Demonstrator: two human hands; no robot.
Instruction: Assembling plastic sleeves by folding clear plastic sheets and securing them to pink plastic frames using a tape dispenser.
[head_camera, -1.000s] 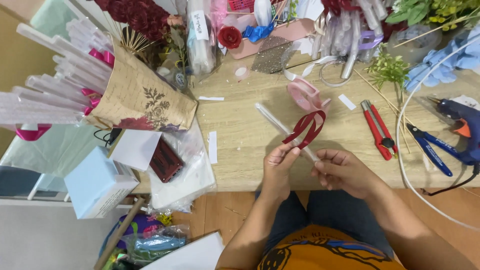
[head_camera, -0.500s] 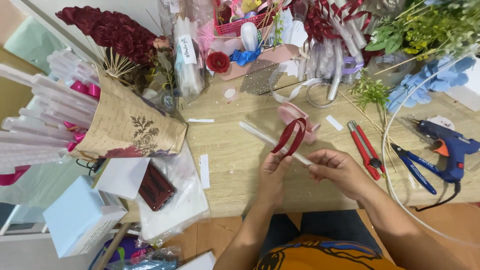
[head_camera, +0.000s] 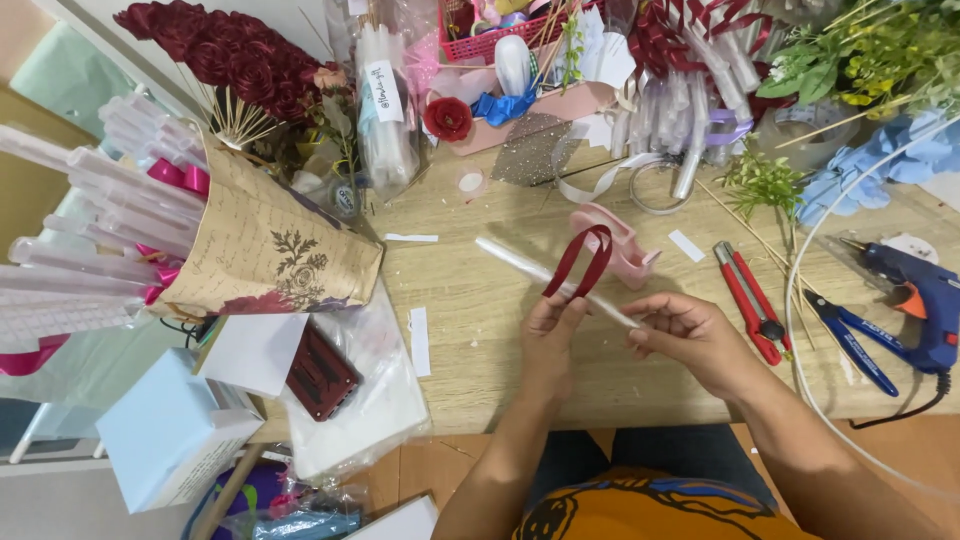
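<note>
My left hand (head_camera: 552, 335) pinches a dark red ribbon loop (head_camera: 583, 262) against a thin clear plastic tube (head_camera: 520, 263) that slants up to the left over the wooden table (head_camera: 500, 310). My right hand (head_camera: 690, 338) grips the tube's near end, just right of the left hand. The ribbon loop stands upright above my left fingers, in front of a pink tape dispenser (head_camera: 625, 250).
A paper-wrapped bouquet of clear tubes (head_camera: 200, 240) lies at the left, with dark red roses (head_camera: 230, 50) behind. A red cutter (head_camera: 750, 300), blue pliers (head_camera: 850, 340) and a blue glue gun (head_camera: 920, 295) sit at the right. Ribbons, greenery and a pink basket crowd the back.
The ribbon has been drawn into a tighter upright loop on the tube. My hands stayed close together over the table's front while the view shifted.
</note>
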